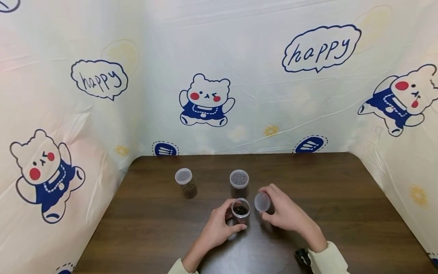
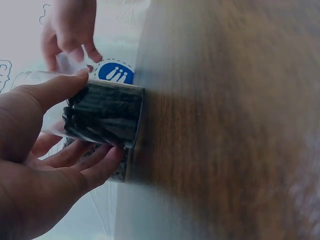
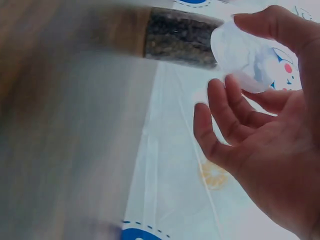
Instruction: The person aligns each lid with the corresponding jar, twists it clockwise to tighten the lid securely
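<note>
My left hand [image 1: 217,227] grips a clear plastic jar [image 1: 241,218] on the table, thumb on one side and fingers on the other. The jar has no lid on, and small dark pieces show inside it; in the left wrist view these dark contents [image 2: 102,114] fill its lower part. To the right, my right hand [image 1: 287,210] pinches a round translucent lid [image 1: 262,201] between thumb and fingers. In the right wrist view the lid [image 3: 244,56] is held by its edge, with the other fingers loosely bent below.
Right behind the gripped jar stands another jar [image 1: 239,186] with dark contents. A capped jar [image 1: 186,183] with a whitish lid and brown contents is farther left. The dark wooden table [image 1: 154,236] meets a printed cloth [image 1: 253,95] at its back and sides.
</note>
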Demonstrator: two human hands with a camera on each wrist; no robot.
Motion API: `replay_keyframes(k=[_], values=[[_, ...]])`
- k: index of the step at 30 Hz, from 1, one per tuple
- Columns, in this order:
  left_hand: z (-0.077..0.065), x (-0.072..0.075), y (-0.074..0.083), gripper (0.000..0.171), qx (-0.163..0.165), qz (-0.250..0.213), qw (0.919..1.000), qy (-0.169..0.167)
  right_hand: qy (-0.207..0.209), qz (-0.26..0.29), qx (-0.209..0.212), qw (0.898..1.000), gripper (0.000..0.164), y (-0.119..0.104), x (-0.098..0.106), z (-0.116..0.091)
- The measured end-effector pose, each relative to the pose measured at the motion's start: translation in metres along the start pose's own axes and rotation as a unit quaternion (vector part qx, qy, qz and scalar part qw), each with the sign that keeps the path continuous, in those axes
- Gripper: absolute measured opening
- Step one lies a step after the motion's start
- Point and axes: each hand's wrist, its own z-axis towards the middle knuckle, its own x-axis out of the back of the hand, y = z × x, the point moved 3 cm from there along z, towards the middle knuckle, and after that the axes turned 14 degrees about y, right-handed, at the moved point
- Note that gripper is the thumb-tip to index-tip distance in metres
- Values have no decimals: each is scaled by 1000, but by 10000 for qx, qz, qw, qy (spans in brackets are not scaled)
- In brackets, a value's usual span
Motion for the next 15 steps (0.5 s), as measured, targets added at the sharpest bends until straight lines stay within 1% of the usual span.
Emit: replay_keyframes(k=[6,7,12,15], values=[[0,1,-1,67,75,-16,10000,-11,463,127,-2,9988,59,-9,7,6],[0,1,-1,67,113,-30,9999,-19,470,193,-27,9987,59,-10,8,6],[0,0,-2,66,107,0,9999,-63,363,569,-43,9977,56,-17,11,10],[0,0,-3,66,84,25,9999,-71,356,729,186,9965,57,-22,13,12]])
